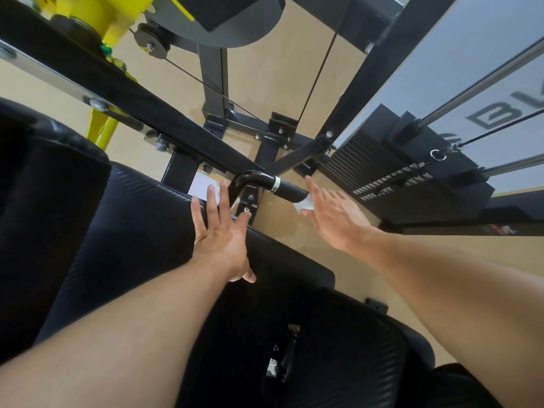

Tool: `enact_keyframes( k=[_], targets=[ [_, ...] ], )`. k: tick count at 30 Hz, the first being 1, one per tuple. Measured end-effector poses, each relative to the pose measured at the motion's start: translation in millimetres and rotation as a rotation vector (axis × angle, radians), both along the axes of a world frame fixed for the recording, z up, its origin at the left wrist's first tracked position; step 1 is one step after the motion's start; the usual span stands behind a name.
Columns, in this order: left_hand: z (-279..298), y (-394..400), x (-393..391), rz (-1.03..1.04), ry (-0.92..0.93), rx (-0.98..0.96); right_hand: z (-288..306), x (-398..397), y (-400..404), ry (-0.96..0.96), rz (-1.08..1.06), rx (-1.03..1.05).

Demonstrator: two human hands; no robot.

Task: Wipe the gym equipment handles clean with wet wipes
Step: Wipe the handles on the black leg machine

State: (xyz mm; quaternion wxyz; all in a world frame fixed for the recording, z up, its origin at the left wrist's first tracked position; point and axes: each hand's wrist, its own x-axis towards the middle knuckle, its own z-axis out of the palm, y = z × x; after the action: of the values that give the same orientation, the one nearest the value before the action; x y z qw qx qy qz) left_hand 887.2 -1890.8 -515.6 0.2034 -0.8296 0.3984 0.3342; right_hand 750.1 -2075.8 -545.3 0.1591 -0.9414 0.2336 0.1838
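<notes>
Left hand [219,231]: fingers straight and spread, palm laid flat on the edge of the black padded seat [141,231], fingertips reaching toward the bent part of the bar; the grip holds nothing.
Right hand [335,214]: stretched out toward the end of the handle, fingers mostly straight; a white wet wipe [304,205] sits between its fingers and the handle's end. I cannot tell whether the grip pinches the wipe or only presses it.
Handle [287,189]: a short black bar with a dark grip sleeve and a silver ring, sticking out sideways from a bent black tube just beyond the seat's edge, between the two hands.
Wet wipe: crumpled, touching the free end of the handle, on the right hand's side.
Frame [164,113]: black steel beams cross above the handle, bolted together; a yellow part [117,22] shows at upper left beside a small pulley [151,39] with a thin cable.
Weight stack [412,160]: black plates on shiny guide rods, to the right of the handle.
Floor [294,83]: tan, seen through the frame.
</notes>
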Motion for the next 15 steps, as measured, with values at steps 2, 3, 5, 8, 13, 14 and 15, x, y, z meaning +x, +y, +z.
enact_keyframes(
  k=[2,3,5,8,13,14,15],
  targets=[
    [0,0,0,0.006,0.006,0.0,-1,25,8,-0.096,0.018,0.017],
    [0,0,-1,0.006,0.01,0.003,-1,41,14,-0.155,-0.002,0.051],
    [0,0,0,0.009,0.007,0.0,-1,60,28,-0.244,-0.032,0.117],
    [0,-1,1,0.008,0.013,0.003,-4,30,15,-0.198,-0.115,0.163],
    [-2,0,1,0.01,0.009,-0.002,-2,-21,-15,0.063,-0.117,0.178],
    [-2,-1,1,0.008,0.013,0.003,0,-9,-9,-0.001,-0.108,0.22],
    [-1,-1,0,0.009,0.019,0.01,3,9,-1,-0.075,-0.102,0.261]
  ],
)
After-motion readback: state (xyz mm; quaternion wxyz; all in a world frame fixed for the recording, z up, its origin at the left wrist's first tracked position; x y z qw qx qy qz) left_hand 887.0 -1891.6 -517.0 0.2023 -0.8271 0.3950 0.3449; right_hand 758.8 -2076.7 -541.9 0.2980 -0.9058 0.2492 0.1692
